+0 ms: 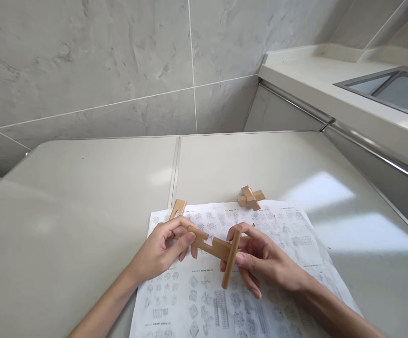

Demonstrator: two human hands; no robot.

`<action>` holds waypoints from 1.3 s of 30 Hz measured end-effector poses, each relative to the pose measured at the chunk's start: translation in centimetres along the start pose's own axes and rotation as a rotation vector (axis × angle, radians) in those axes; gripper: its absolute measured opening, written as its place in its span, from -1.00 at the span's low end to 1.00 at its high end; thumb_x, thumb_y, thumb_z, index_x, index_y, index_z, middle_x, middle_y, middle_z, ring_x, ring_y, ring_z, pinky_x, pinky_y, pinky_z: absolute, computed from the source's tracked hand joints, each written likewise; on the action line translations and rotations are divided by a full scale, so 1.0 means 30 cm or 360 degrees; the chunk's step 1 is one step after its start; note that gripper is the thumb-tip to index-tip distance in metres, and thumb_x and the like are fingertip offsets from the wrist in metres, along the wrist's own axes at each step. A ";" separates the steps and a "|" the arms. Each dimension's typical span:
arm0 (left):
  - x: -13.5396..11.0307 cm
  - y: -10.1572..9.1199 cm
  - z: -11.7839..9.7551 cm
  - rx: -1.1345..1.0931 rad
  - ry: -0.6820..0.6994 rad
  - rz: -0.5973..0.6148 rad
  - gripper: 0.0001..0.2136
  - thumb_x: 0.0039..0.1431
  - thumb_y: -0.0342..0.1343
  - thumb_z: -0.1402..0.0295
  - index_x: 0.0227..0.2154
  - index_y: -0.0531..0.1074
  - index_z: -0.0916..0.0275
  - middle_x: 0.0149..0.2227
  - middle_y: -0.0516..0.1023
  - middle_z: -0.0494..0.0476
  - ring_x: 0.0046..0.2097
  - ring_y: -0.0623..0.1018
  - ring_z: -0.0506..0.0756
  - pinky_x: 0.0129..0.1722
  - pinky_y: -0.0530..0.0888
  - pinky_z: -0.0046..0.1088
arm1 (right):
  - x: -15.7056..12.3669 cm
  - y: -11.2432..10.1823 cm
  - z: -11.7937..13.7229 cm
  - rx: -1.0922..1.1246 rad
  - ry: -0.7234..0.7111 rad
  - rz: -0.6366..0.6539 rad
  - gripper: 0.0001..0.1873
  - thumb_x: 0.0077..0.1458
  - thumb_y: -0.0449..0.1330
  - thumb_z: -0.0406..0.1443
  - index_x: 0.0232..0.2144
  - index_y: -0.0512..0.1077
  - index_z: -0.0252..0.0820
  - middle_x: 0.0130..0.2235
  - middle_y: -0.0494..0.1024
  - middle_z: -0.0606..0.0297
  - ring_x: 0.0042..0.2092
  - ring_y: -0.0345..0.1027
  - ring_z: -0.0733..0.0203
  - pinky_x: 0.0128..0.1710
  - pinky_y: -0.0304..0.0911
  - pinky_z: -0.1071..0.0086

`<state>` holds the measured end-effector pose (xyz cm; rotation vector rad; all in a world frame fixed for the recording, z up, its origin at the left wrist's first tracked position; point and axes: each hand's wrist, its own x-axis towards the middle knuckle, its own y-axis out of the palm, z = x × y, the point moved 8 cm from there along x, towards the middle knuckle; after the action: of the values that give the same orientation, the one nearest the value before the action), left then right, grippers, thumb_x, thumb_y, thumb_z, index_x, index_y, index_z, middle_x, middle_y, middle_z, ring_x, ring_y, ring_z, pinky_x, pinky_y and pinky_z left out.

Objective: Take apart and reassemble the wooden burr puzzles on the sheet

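On the table (66, 202), before the wall (119, 56) and left of the counter (305, 70), lies the paper sheet (288, 300), over which the left hand (165, 246) and the right hand (272, 263) hold the joined pieces (221, 249), with the lone piece (180, 206) and (farther right) the block cluster (251, 198) at the sheet's far edge.

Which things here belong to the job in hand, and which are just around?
Likely belonging: held wooden pieces, loose wooden piece just beyond the left hand, wooden cross, printed sheet.

Apparently just around: table, counter, tiled wall.
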<state>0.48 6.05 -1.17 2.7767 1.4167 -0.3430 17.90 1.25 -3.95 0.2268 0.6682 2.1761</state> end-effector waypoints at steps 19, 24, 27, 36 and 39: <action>0.002 -0.003 -0.001 0.0083 -0.0063 -0.0039 -0.65 0.50 0.08 0.03 -0.20 0.45 0.25 -0.44 0.60 0.10 -0.49 0.38 -0.01 -0.47 0.33 -0.49 | 0.000 -0.004 0.026 -0.0205 -0.0027 -0.0157 -0.76 0.54 0.09 -0.05 0.01 0.26 -0.06 -0.31 0.47 0.45 -0.60 0.16 0.48 -0.52 0.13 0.44; 0.003 -0.012 -0.003 0.0091 -0.0062 -0.0062 -0.65 0.50 0.08 0.03 -0.17 0.48 0.26 -0.44 0.58 0.07 -0.49 0.39 -0.02 -0.47 0.33 -0.50 | 0.000 0.011 0.028 -0.0209 -0.0018 -0.0089 -0.79 0.56 0.06 -0.08 -0.02 0.24 -0.06 -0.31 0.47 0.44 -0.58 0.26 0.47 -0.52 0.22 0.47; 0.003 -0.018 -0.003 0.0089 -0.0059 -0.0066 -0.65 0.49 0.09 0.03 -0.16 0.50 0.27 -0.45 0.56 0.06 -0.50 0.39 -0.02 -0.48 0.34 -0.50 | -0.001 0.018 0.021 -0.0168 0.0009 -0.0045 -0.79 0.55 0.09 -0.09 -0.03 0.22 -0.07 -0.24 0.51 0.39 -0.59 0.30 0.51 -0.57 0.24 0.51; 0.000 0.000 -0.013 0.0067 -0.0046 0.0015 -0.66 0.49 0.11 0.05 -0.17 0.54 0.26 -0.44 0.60 0.08 -0.49 0.40 -0.03 -0.47 0.34 -0.51 | -0.012 0.022 -0.027 0.0113 0.0072 0.0073 -0.69 0.42 0.28 -0.15 -0.10 0.19 -0.06 -0.16 0.62 0.29 -0.66 0.39 0.49 -0.76 0.14 0.66; -0.002 0.008 -0.018 0.0049 -0.0042 0.0044 -0.67 0.48 0.12 0.05 -0.18 0.53 0.25 -0.45 0.60 0.08 -0.48 0.41 -0.02 -0.47 0.35 -0.51 | -0.016 0.016 -0.041 0.0096 0.0088 0.0074 -0.66 0.40 0.30 -0.13 -0.10 0.18 -0.06 -0.31 0.63 0.36 -0.68 0.37 0.45 -0.78 0.13 0.66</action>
<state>0.74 5.90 -0.67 2.8018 1.3782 -0.4026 17.43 0.16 -4.68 0.2166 0.7671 2.2152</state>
